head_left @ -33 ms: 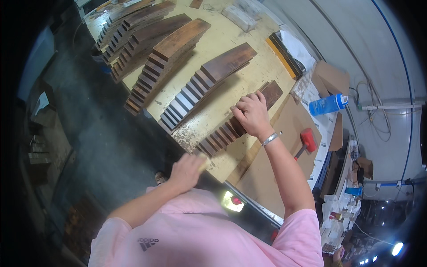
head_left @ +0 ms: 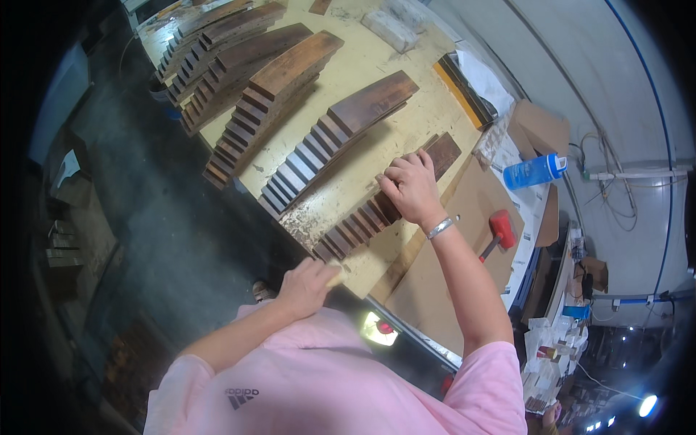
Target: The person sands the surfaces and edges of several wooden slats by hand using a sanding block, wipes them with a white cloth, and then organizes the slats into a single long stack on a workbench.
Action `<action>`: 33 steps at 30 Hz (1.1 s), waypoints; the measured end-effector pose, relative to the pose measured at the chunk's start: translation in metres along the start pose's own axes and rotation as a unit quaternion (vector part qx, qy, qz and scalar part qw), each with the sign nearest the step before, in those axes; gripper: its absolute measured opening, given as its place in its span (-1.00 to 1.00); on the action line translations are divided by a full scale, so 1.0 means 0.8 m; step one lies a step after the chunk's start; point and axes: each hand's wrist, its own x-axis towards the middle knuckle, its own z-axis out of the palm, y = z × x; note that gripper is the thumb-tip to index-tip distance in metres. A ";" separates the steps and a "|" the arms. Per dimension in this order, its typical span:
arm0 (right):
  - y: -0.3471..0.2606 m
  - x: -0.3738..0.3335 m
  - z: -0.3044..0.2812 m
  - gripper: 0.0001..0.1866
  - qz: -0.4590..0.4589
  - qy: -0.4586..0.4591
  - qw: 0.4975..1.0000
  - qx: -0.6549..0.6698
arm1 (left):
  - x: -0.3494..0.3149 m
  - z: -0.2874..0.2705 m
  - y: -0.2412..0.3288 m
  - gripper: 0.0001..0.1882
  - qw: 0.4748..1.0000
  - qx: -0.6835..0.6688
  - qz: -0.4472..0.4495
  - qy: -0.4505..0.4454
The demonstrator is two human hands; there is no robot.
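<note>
My right hand (head_left: 412, 187), a silver bracelet at its wrist, is closed over the nearest stack of dark brown slabs (head_left: 355, 230). These slabs are fanned out like steps and lie slantwise on the pale yellow table (head_left: 388, 250). Just off the near end of that stack is my left hand (head_left: 308, 284), its fingers curled round a small yellowish pad (head_left: 336, 275). What the pad is made of cannot be made out. Beside the held stack lies another fanned stack (head_left: 341, 127), with a greyish shine on its stepped edges.
Several more brown stacks (head_left: 275, 76) fill the table's far left. A red mallet (head_left: 500, 228) lies on brown cardboard (head_left: 453, 261) at the right, near a blue bottle (head_left: 535, 171). Farther back are a black-and-yellow box (head_left: 464, 90) and a wrapped white block (head_left: 391, 27).
My left hand, with the yellowish pad, has shifted slightly right and down, uncovering more of the stack's near end. My right hand stays in place.
</note>
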 end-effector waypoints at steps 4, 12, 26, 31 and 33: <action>-0.003 0.003 -0.006 -0.66 0.008 -0.033 0.999 -0.011 | 0.022 -0.016 -0.010 -0.55 0.990 0.032 -0.017 0.134; 0.000 0.004 -0.002 -0.66 0.014 -0.037 0.999 -0.012 | 0.000 -0.003 0.000 -0.65 0.997 -0.020 -0.001 0.079; 0.002 -0.001 -0.002 -0.67 0.009 -0.023 1.000 -0.015 | 0.043 -0.030 -0.001 -0.51 0.985 -0.053 -0.003 0.163; 0.000 0.002 -0.005 -0.68 0.012 -0.041 0.999 -0.028 | 0.039 0.005 0.016 -0.57 0.997 -0.035 0.035 0.060; -0.001 0.000 -0.003 -0.68 0.006 -0.025 0.999 -0.021 | 0.025 0.005 0.026 -0.59 0.997 -0.055 0.050 0.035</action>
